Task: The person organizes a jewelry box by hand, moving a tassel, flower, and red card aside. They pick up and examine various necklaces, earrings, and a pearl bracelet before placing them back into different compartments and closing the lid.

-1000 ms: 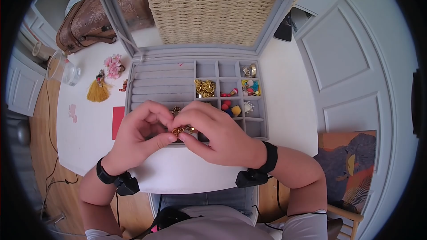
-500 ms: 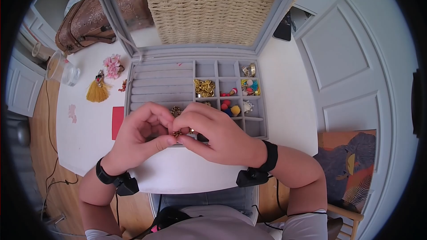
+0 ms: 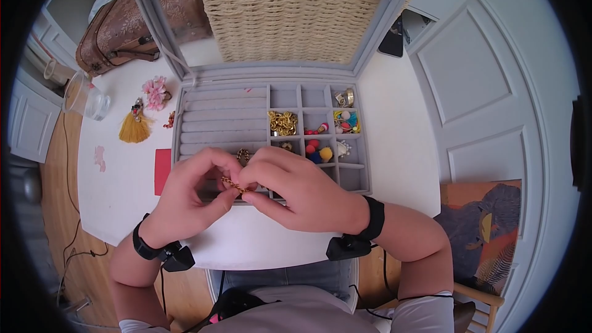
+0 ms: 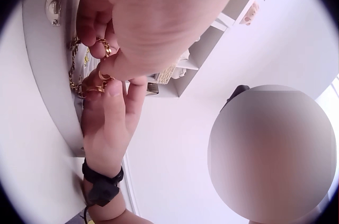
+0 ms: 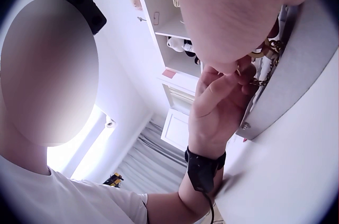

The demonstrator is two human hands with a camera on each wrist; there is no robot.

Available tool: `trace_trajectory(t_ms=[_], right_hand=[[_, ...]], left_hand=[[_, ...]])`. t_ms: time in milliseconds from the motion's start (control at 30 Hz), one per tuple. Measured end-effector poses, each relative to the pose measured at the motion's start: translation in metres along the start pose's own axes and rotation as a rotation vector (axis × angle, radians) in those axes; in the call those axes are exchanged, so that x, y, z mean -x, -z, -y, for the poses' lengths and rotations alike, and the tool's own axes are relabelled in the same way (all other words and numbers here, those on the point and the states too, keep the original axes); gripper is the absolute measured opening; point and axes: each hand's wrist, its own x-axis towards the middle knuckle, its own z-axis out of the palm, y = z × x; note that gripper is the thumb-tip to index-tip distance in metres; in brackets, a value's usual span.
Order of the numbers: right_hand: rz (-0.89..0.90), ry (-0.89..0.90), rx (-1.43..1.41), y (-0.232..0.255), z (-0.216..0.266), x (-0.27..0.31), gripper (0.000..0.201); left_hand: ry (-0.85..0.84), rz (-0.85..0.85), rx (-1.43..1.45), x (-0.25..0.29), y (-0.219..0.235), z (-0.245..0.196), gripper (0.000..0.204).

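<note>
In the head view both hands meet over the front edge of a grey jewellery box. The left hand and the right hand pinch a gold chain between thumbs and fingers. The left wrist view shows links of the gold chain at the fingertips. A bronze-coloured chain piece lies in the box just beyond the hands. Gold chains fill one compartment. The hands hide the box's front compartments.
The box's clear lid stands raised. Compartments hold pompoms and colourful beads. Left of the box are a yellow tassel, a pink flower, a red card and a glass. A phone lies at the back right.
The gold chain shows more between the fingers, stretching further towards the left hand. The left hand has shifted slightly and its fingers have moved a little.
</note>
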Motion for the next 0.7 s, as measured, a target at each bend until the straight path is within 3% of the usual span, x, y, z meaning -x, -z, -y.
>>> trace_trajectory(t_ms=[200, 400, 433, 467, 567, 700], right_hand=[[-0.009, -0.031, 0.003, 0.0, 0.001, 0.0, 0.019], [0.003, -0.118, 0.063, 0.003, 0.006, -0.003, 0.02], [0.016, -0.237, -0.01, 0.004, 0.011, -0.005, 0.022], [-0.055, -0.158, -0.057, -0.003, -0.001, -0.004, 0.024], [-0.068, -0.274, -0.108, -0.002, -0.006, -0.007, 0.029], [-0.011, -0.278, -0.072, 0.007, -0.007, -0.005, 0.029]], left_hand=[[-0.02, -0.021, -0.161, 0.0, -0.002, -0.003, 0.028], [-0.131, -0.181, -0.152, -0.001, -0.006, 0.009, 0.022], [-0.113, -0.175, -0.071, 0.0, -0.006, 0.011, 0.023], [-0.09, -0.12, -0.098, 0.0, -0.002, 0.007, 0.028], [-0.135, -0.167, -0.116, -0.004, 0.0, 0.014, 0.029], [-0.179, -0.159, -0.21, -0.008, 0.0, 0.01, 0.027]])
